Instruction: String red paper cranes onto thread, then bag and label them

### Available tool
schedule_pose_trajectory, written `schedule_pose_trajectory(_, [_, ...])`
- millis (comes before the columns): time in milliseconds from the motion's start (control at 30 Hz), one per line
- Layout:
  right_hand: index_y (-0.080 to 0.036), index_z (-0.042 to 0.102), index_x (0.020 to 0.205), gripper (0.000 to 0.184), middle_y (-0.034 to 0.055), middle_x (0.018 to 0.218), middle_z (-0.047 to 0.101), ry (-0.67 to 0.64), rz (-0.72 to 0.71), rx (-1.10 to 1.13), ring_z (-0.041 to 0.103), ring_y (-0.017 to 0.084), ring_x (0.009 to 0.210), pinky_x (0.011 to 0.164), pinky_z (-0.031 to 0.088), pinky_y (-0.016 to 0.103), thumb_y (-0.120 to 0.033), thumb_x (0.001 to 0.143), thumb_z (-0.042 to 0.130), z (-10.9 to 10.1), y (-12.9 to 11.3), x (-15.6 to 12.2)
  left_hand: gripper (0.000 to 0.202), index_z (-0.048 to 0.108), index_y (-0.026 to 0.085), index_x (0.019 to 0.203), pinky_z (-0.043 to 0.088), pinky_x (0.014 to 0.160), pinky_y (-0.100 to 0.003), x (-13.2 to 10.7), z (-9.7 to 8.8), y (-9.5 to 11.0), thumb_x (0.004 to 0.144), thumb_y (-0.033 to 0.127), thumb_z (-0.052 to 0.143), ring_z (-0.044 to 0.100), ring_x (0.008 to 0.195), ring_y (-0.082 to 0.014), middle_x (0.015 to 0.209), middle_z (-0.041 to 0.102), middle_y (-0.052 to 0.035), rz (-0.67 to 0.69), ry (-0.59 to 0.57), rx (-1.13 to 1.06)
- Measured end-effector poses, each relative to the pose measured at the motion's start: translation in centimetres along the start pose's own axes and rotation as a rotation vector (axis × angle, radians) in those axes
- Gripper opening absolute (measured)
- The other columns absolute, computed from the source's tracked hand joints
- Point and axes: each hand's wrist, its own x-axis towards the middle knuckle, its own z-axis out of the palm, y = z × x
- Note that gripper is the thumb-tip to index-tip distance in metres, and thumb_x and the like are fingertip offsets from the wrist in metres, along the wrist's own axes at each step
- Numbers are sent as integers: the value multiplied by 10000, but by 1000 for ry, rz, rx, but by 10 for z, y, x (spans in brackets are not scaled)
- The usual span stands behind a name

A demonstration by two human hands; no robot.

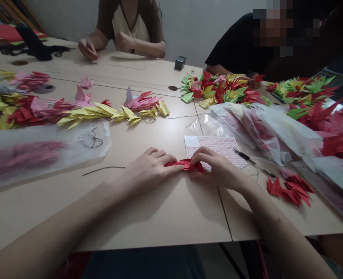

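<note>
Two hands (183, 168) on beige table (148, 217), grey wall (189, 27) behind

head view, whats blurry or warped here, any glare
Head view: left hand, right hand and the red folded paper between them are sharp; head view: the plastic bag at the left edge is smeared; head view: the table bows at its edges, wide-angle distortion; head view: soft light, faint shadows under the hands, mild sheen on the clear bags at right.
</note>
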Motion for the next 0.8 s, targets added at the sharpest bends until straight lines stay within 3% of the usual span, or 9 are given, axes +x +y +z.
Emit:
schedule_pose_trajectory(167, [-240,619,1045,289,87,1187,525,-119,27,41,521,218,1131,956,448,382,-297,772,693,-17,-3,-3,360,534,299,1269,399,847,-345,-1,4,-1,932,203,454,551,979,-195,1142,625,-56,-15,11,-52])
schedule_pose_trajectory(367, [-237,628,1104,403,76,1148,593,-226,37,94,571,203,1059,899,485,344,-348,730,731,-27,-4,-5,345,567,326,1240,420,833,-344,0,7,-2,935,216,449,553,955,-192,1096,636,-47,-43,27,-123])
schedule_pose_trajectory(567, [-212,653,962,152,34,901,677,-101,130,110,634,131,778,704,517,268,-272,861,557,-18,1,-3,324,593,311,1209,433,830,-337,1,9,-3,934,218,450,557,925,-175,1060,638,-56,-57,70,-181])
schedule_pose_trajectory(800, [-188,626,899,155,35,852,671,-2,224,281,630,143,779,693,502,274,-314,869,541,-11,-2,0,310,620,268,1177,468,813,-340,2,7,-3,914,184,478,545,905,-175,1027,631,-75,-47,158,-179])
